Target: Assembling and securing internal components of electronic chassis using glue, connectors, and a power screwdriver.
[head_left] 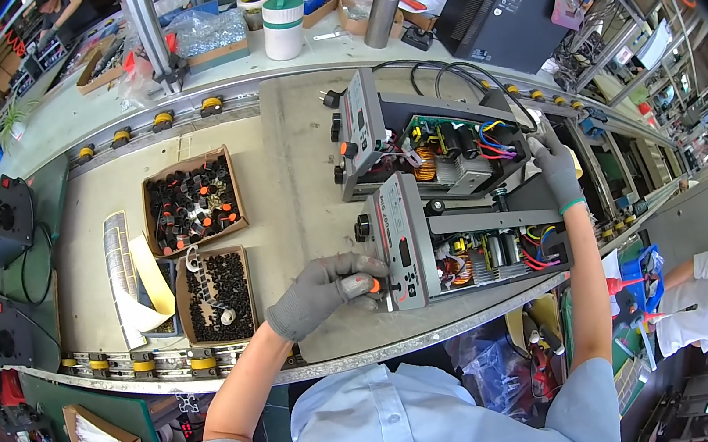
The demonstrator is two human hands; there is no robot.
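On the grey pallet [305, 183] at the bench's near edge lies an open grey machine chassis [463, 247], its long axis running left to right, its front panel [403, 241] facing the person's left and its wired rear end to the right. The gloved left hand [323, 291] is curled around an orange-tipped knob [372, 285] at the panel's lower corner. The gloved right hand [557, 171] rests flat on the rear end, grasping nothing. A second open chassis [432, 136] lies just behind, parallel. Two cardboard boxes of black knobs [193, 204] sit well left.

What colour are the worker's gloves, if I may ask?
Grey gloves, clearest on the left hand in the head view.
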